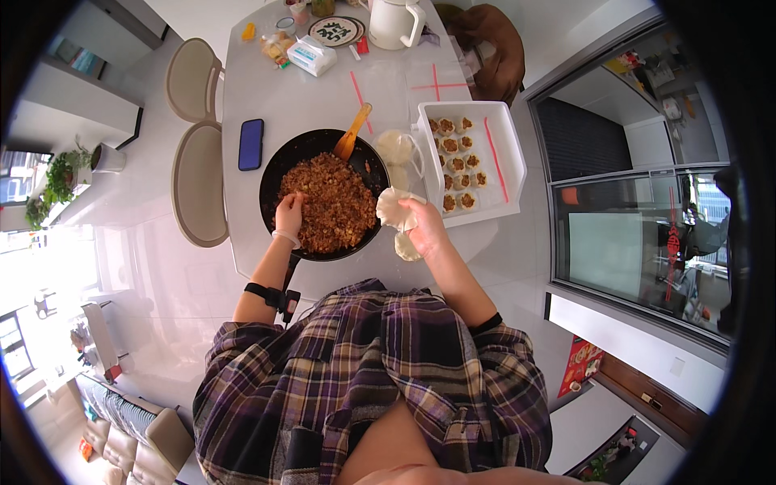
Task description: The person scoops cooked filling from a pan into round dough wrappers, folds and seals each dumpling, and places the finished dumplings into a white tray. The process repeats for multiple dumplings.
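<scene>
My left hand (290,213) is at the left side of a black frying pan (273,148), its fingers touching the reddish-brown rice-like filling (330,206); whether they pinch any of it I cannot tell. A wooden spatula (351,136) leans on the pan's far rim. In my right hand (423,223), right of the pan, is a thin round dough wrapper (394,208) with a ruffled edge. Another pale dough piece (407,247) lies just below that hand. Beyond it, a clear bag with round wrappers (397,148) rests on the table. Several filled open-top dumplings (458,163) stand in rows in a white tray (515,176).
On the left of the table (248,79) lies a phone (250,144). A tissue pack (311,56), a bag of snacks (276,48), a round mat (335,30) and a white kettle (394,24) stand at the far end. Two chairs (197,182) flank the left edge.
</scene>
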`<state>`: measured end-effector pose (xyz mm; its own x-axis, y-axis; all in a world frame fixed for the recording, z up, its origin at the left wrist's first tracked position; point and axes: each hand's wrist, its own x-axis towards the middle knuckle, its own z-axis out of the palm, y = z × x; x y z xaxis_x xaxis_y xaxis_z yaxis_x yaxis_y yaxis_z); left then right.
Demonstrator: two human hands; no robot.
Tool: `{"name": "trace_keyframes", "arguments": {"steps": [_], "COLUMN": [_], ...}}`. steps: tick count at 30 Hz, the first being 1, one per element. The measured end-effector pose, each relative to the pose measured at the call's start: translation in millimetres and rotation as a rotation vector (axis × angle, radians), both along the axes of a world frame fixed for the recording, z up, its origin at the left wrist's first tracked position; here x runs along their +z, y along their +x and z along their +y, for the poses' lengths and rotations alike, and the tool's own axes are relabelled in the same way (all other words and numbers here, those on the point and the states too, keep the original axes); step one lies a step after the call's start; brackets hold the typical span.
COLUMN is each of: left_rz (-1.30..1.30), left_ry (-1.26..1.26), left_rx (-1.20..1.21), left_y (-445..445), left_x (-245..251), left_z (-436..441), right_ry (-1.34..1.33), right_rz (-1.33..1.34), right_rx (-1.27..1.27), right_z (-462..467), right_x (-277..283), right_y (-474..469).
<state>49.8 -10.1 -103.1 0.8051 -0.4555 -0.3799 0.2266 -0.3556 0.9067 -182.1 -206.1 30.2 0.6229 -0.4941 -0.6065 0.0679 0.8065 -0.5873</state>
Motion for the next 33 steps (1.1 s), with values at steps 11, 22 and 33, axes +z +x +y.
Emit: {"name": "trace_keyframes", "arguments": {"steps": [11,22,33], "left_rz": [-0.75,0.466,0.747], "left_ry": [0.436,-0.279,-0.679], "left_rx": [-0.636,-0.053,0.177], "left_y": [-7,9,-2], "left_x": [12,45,33], "left_z": [26,11,-3], "right_ry": [-0.014,-0.016,-0.033], "right_rz": [0.028,-0.029,0.028], "right_rx": [-0.007,0.007,-0.023], "right_z": [2,-1,0], "right_x": [-4,-8,7], "right_y": [2,2,4]}}
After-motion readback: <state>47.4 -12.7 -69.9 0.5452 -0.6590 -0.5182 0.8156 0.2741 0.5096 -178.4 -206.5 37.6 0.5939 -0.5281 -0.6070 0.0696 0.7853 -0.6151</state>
